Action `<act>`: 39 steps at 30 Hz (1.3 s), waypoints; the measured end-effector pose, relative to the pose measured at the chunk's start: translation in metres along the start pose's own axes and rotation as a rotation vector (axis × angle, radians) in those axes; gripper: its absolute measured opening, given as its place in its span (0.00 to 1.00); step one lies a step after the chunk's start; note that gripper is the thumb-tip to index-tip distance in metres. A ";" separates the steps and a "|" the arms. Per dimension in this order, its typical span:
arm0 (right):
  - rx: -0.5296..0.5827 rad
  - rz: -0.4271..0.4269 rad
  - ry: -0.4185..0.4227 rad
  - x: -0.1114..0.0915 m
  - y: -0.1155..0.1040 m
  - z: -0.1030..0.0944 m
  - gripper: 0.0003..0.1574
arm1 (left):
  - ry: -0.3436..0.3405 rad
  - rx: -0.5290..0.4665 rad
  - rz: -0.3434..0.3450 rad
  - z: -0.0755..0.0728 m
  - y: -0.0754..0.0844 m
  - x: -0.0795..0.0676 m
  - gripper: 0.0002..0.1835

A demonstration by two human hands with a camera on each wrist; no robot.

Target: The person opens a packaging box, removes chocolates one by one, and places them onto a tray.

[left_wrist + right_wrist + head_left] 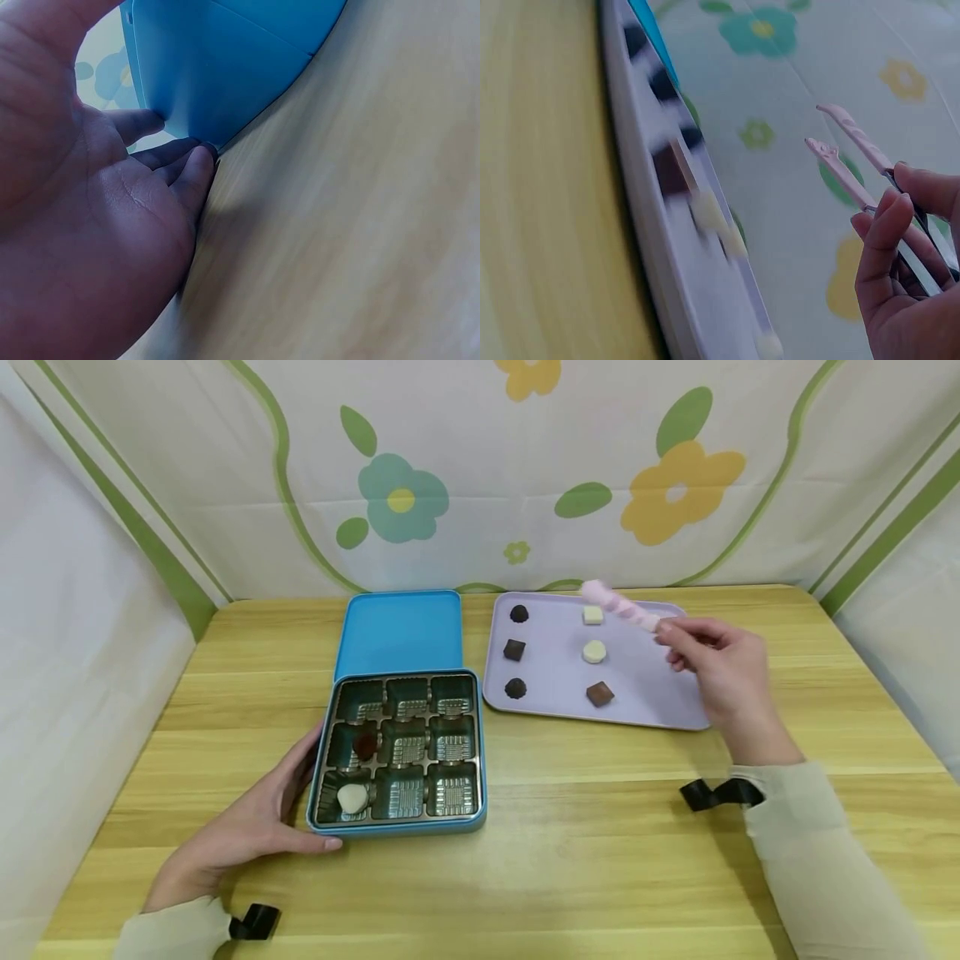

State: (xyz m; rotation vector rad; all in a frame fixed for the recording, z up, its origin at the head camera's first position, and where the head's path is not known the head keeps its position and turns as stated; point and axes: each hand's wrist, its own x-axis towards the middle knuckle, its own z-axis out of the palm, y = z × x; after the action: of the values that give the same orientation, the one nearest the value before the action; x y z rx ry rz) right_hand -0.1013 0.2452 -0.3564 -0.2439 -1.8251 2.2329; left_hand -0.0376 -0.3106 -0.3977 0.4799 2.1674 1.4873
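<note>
My left hand (262, 818) rests at the near left corner of a blue tin (483, 777), thumb along its front, fingers at its left side. In the left wrist view the fingertips (199, 161) lie against the tin's lower wall. A divided insert fills the tin; its front-left compartment holds a white chocolate (352, 798), and the middle-left one a reddish-brown chocolate (365, 745). Over the right part of a lilac tray (652, 693), my right hand (731, 668) grips tongs (622, 607) with pink tips. Their tips stand apart with nothing between them in the right wrist view.
Three dark chocolates (514, 650) line the tray's left side. Towards its middle are a white square chocolate (592, 615), a white round one (594, 652) and a brown square one (600, 694). Behind the tin lies its blue lid (401, 631). A flowered cloth (480, 468) hangs behind the table.
</note>
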 end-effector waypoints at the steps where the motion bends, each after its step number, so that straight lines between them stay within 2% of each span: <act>1: -0.041 -0.014 -0.032 -0.004 0.001 0.011 0.08 | 0.000 0.001 0.001 0.000 0.000 0.000 0.74; 7: -0.398 -0.046 -0.229 -0.028 0.003 0.069 0.15 | -0.002 -0.001 0.013 -0.001 -0.001 -0.001 0.73; 9: -0.485 -0.070 -0.308 -0.035 0.004 0.086 0.16 | 0.000 -0.008 0.018 -0.001 0.000 -0.002 0.73; 12: -0.563 -0.131 -0.413 -0.044 0.007 0.110 0.15 | -0.005 -0.018 0.035 0.000 0.001 0.000 0.73; 18: -0.585 -0.257 -0.624 -0.061 0.015 0.149 0.12 | -0.016 -0.023 0.038 0.000 0.000 0.002 0.73; 23: -0.640 -0.435 -0.784 -0.066 0.017 0.173 0.11 | -0.021 -0.035 0.042 0.003 -0.004 0.005 0.73; 26: -0.725 -0.547 -0.855 -0.065 0.010 0.187 0.10 | -0.028 -0.039 0.049 0.003 -0.005 0.007 0.73; 29: -0.853 -0.603 -0.914 -0.064 -0.002 0.208 0.11 | -0.025 -0.037 0.055 0.000 -0.005 0.006 0.73; 34: -1.042 -0.589 -1.042 -0.063 -0.011 0.248 0.07 | -0.015 -0.039 0.069 -0.002 -0.006 0.006 0.73; 37: -1.063 -0.546 -1.095 -0.061 -0.008 0.257 0.05 | -0.015 -0.033 0.066 0.001 -0.009 0.008 0.73; 39: -1.024 -0.493 -1.093 -0.058 -0.004 0.255 0.05 | -0.013 -0.037 0.062 0.003 -0.011 0.009 0.73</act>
State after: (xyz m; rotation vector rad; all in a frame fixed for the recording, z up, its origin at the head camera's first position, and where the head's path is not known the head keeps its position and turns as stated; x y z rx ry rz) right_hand -0.1172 -0.0101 -0.3022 1.3307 -2.9107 0.8848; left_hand -0.0436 -0.3076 -0.4099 0.5474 2.1285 1.5507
